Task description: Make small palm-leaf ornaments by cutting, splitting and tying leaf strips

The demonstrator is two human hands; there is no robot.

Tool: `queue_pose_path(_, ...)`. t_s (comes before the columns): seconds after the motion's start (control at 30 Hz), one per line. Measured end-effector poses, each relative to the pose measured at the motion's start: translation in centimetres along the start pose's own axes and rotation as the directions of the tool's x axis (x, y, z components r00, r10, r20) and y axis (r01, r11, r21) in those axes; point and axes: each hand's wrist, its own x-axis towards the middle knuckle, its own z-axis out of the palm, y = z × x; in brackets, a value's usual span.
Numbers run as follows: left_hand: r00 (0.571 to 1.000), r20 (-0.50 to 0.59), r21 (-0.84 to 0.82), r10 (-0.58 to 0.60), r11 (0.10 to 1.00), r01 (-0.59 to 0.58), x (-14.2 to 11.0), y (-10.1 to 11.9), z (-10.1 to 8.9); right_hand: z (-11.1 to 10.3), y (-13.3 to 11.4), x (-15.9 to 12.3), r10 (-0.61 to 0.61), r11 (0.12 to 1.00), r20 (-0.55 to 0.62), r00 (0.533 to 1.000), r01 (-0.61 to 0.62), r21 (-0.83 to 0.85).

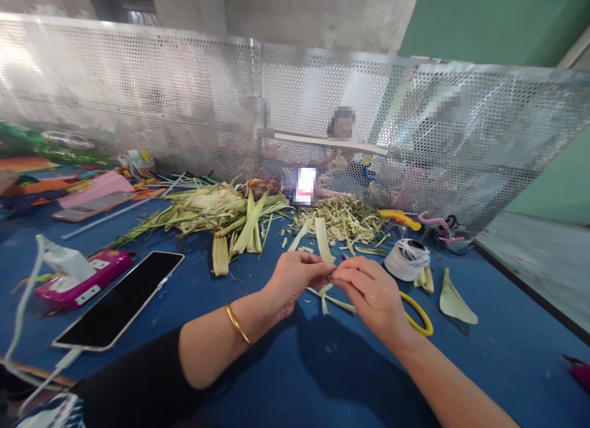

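Near the middle of the table my left hand (292,280) and my right hand (371,293) meet, fingertips nearly touching. Both pinch a small bundle of pale green leaf strips (324,240). One wide strip sticks up beyond the fingers, and narrow ends hang below them. The pinched spot itself is mostly hidden by my fingers. Beside my right hand lies a yellow loop handle (423,320), its other part covered by the hand. A spool of white thread (406,259) stands just past that hand. Shredded leaf scraps (357,219) are heaped beyond both hands.
A pile of long leaves (207,210) lies left of centre. Further left are a phone (122,299) on a cable and a magenta power strip (108,265). A perforated metal screen (184,96) closes the back, with people behind it. A single leaf piece (456,302) rests at right.
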Motion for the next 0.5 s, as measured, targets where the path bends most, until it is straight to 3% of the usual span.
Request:
queue_pose_path(0.2, 1.000, 0.016, -0.023, 0.005, 1.000, -0.005, -0.12, -0.28, 0.05, -0.05, 0.61, -0.09, 0.229, 0.967, 0.075, 0.971, -0.236, 0.096)
queue_pose_path(0.5, 0.997, -0.005, 0.117, 0.076, 0.990, -0.075, -0.55, -0.04, 0.62, 0.08, 0.38, -0.10, 0.297, 0.954, 0.069, 0.952, -0.299, 0.027)
